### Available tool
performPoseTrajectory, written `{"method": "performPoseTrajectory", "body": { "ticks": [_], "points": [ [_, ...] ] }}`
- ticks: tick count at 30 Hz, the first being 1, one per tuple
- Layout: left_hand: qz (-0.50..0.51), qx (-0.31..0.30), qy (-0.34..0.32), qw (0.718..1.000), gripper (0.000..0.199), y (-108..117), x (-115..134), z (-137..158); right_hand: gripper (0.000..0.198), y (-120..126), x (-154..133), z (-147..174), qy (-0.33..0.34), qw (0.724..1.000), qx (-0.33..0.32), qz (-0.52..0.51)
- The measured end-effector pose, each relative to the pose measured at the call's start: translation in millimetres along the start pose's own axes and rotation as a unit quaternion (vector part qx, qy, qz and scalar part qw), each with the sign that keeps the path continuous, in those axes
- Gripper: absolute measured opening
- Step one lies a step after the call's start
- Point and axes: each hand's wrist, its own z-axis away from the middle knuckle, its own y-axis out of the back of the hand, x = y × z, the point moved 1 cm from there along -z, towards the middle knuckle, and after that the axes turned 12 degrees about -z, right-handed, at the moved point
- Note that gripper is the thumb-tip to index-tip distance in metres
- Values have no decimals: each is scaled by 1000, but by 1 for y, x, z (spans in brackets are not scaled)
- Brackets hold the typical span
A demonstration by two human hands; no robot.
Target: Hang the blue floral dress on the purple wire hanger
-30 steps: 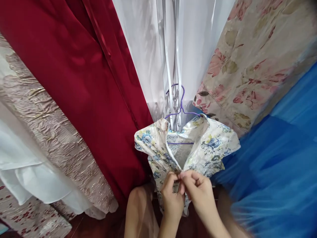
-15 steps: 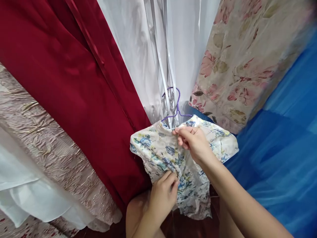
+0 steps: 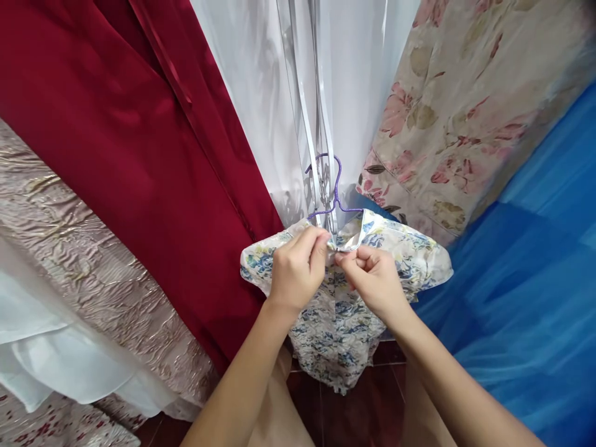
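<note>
A short-sleeved floral blouse (image 3: pixel 342 316), white with blue and yellow flowers, hangs on a purple hanger (image 3: pixel 337 192) in front of me. My left hand (image 3: pixel 300 264) pinches its neckline just left of the middle. Close beside it on the right, my right hand (image 3: pixel 372 276) pinches the same neck edge between thumb and finger. The edge dips in a small curve between both hands. Any fastening there is too small to make out.
Long garments hang all around: a dark red one (image 3: pixel 139 167), a white one (image 3: pixel 251 74) with pale straps (image 3: pixel 310 136), a pink-flowered one (image 3: pixel 447 136), a blue one (image 3: pixel 526 298) and a textured pale one (image 3: pixel 93 267). Below is a dark red tiled floor (image 3: pixel 349 416).
My left hand has moved up from the blouse's lower front to the neckline. My right hand has shifted slightly right and down, and the blouse front hangs straighter.
</note>
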Motion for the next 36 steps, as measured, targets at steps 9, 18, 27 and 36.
{"method": "performPoseTrajectory", "body": {
  "ticks": [9, 18, 27, 36],
  "points": [
    [179, 240, 344, 890, 32, 24, -126, -5, 32, 14, 41, 35, -98, 994, -40, 2],
    [407, 75, 606, 679, 24, -66, -129, 108, 21, 18, 94, 79, -178, 980, -95, -4],
    [498, -146, 422, 743, 33, -63, -19, 122, 42, 119, 164, 124, -158, 972, 163, 65],
    [420, -279, 242, 829, 33, -40, 56, 131, 50, 99, 105, 120, -224, 971, 87, 4]
  ]
}}
